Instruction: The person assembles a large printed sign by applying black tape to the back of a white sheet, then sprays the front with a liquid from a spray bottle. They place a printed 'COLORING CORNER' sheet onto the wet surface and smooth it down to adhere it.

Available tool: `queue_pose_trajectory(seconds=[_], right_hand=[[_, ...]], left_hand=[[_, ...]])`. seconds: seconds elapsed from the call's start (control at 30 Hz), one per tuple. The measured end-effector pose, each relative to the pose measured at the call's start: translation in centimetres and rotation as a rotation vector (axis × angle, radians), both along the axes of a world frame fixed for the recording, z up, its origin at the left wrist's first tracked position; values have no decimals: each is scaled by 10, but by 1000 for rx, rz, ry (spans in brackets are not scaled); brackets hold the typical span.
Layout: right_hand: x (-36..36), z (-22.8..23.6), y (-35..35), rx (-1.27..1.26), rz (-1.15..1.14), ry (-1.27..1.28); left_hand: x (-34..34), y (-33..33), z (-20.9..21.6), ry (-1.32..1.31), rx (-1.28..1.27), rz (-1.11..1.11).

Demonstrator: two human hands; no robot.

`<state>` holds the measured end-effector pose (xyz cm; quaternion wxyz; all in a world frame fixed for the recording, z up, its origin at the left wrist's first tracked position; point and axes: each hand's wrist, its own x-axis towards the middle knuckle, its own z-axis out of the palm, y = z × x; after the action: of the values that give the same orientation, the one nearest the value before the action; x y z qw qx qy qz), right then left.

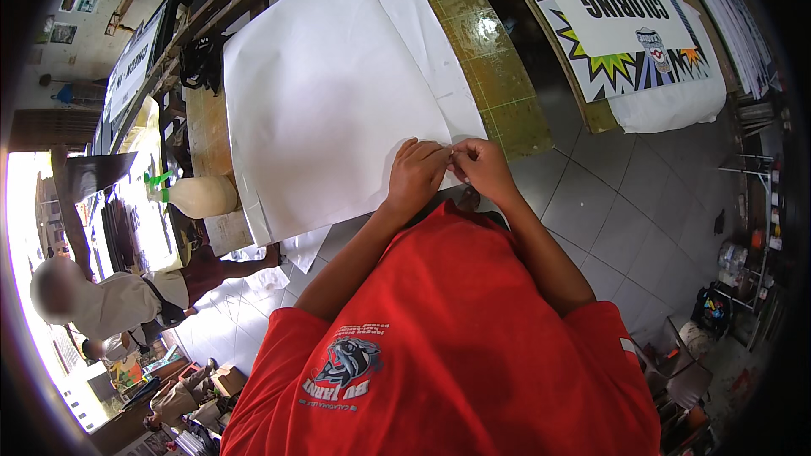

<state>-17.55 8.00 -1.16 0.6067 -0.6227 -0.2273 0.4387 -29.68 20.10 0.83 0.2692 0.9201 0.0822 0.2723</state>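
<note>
2 hands meet at the near corner of a big white sheet (pixel 325 93) on the green mat (pixel 494 76). Left hand (pixel 416 173) and right hand (pixel 483 165) both pinch the paper's corner with fingers squeezed together.

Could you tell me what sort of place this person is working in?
Probably a print or sign-making shop. Both hands pinch the corner of a large white sheet on a green cutting mat, a printed poster lies on the next table, and more printed boards stand behind.
</note>
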Motion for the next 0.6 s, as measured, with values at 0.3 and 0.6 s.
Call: queue_pose_trajectory(seconds=[0.3, 0.6], right_hand=[[0, -1, 0, -1, -16, -11], [2, -2, 0, -1, 11, -38]], left_hand=[[-2, -2, -1, 46, -8, 29], [-3, -5, 0, 71, 62, 60]])
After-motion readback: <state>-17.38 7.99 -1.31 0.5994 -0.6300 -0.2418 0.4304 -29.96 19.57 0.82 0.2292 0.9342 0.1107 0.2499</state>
